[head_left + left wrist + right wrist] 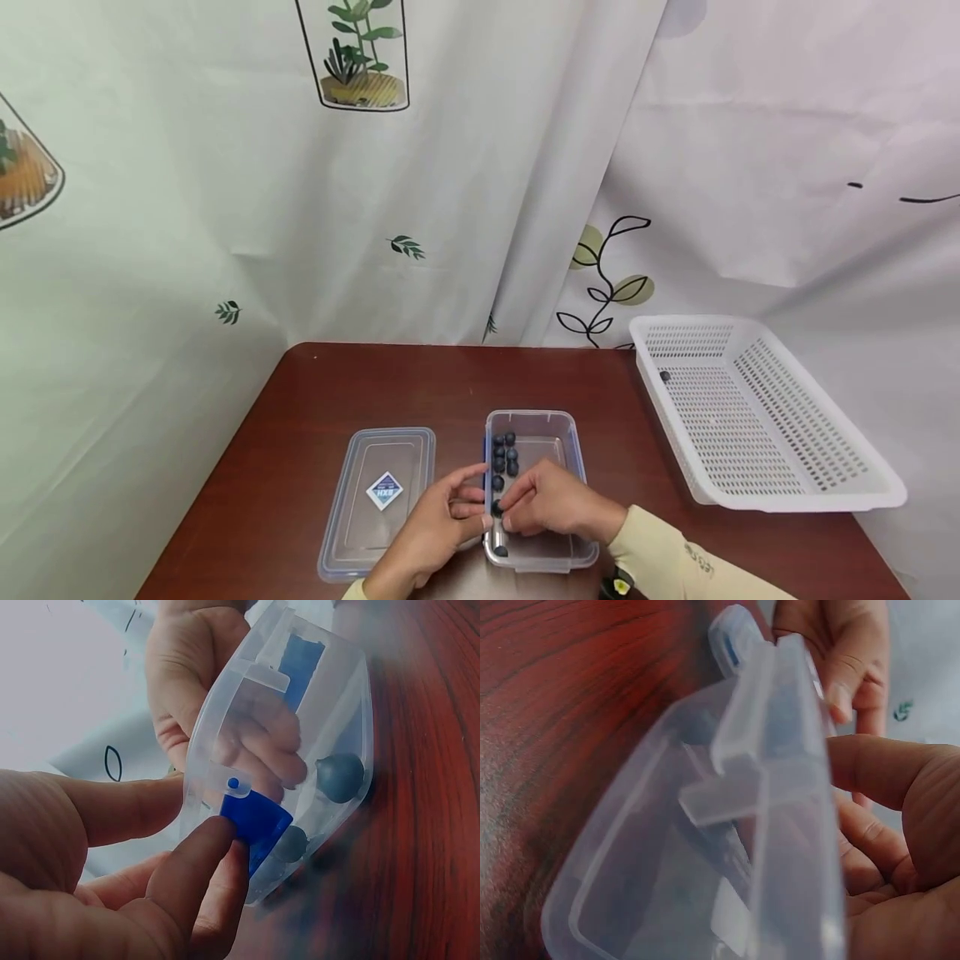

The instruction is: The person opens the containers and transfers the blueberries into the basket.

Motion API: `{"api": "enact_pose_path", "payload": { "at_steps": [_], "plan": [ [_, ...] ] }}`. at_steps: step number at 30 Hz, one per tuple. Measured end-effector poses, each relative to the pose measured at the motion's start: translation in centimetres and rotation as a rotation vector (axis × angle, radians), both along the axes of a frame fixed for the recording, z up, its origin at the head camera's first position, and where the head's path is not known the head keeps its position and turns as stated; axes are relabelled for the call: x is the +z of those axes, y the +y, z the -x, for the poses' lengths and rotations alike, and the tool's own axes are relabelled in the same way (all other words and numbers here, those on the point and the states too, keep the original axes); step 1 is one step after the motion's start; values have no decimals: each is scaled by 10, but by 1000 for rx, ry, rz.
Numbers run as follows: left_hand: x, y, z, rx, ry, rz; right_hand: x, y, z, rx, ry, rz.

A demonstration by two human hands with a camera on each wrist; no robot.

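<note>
— While your left hand [438, 521] steadies the clear container [558, 442] at its near left edge, what is its grip doing?
— Your fingertips [202, 851] press on the blue latch [255, 821] of the container's wall, fingers curled round it.
— And your right hand [551, 500]?
— It reaches into the container, and its grip pinches a blueberry [497, 507] near the left wall.
— Where does the container sit?
— On the tabletop [315, 400], near you at the middle. More blueberries [505, 454] lie along its far left side. Its lid [378, 496] lies flat just beside it on your left; a white basket [757, 408] stands well apart on your right.
</note>
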State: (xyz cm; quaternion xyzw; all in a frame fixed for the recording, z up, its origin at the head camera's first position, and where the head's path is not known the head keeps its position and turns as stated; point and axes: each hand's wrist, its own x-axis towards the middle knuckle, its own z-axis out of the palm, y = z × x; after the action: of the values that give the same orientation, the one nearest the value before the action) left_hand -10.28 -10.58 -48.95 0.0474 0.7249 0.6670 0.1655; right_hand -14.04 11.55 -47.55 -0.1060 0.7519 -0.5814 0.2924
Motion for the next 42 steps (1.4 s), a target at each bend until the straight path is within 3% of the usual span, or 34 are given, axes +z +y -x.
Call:
{"api": "enact_pose_path", "payload": {
  "at_steps": [13,24,37,42],
  "plan": [
    [-1,-1,-1,1,-2,-15,-22,-15,-7,12,-29,-40],
    [-1,-1,-2,4,16,-14,-18,-16,-5,86,-10,-123],
    [0,-1,-1,4,-3,-12,-19,-16,-1,107,-39,-103],
    [2,-1,-2,6,-3,-16,-19,-18,-3,116,-11,-109]
  ]
}}
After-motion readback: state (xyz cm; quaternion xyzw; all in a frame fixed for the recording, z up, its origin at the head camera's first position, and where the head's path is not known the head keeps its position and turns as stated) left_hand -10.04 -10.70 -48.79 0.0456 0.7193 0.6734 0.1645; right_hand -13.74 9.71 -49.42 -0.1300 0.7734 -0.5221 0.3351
